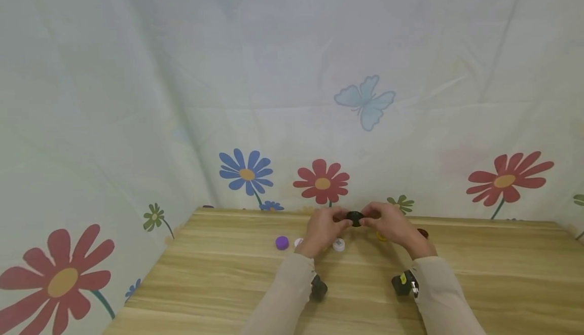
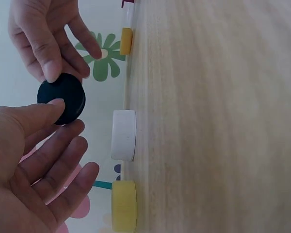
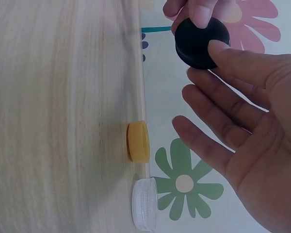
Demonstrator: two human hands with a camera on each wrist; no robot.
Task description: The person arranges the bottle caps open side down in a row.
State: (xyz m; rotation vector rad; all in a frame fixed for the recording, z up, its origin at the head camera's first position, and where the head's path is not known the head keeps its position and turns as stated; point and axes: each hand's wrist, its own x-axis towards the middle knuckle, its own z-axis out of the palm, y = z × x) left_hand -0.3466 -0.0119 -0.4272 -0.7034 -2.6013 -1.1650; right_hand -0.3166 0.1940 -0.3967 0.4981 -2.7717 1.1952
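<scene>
Black, probably light, stiff and slick, a cap [image 1: 354, 218] hangs above the table [image 1: 219, 264], pinched between left hand [image 1: 321, 229] and right hand [image 1: 393, 224], its rim [image 3: 185, 58] likely the best hold

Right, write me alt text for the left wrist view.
A person's left grip and right grip together pinch a round black disc in front of a flowered cloth. A white cap, a yellow cap and an orange cap sit on the wooden table, which appears turned sideways at right.

Pale cloth [image 1: 283, 46] with printed flowers [image 1: 322, 183] and butterfly [image 1: 366, 103] behind wood-grain tabletop [image 1: 210, 284]
</scene>
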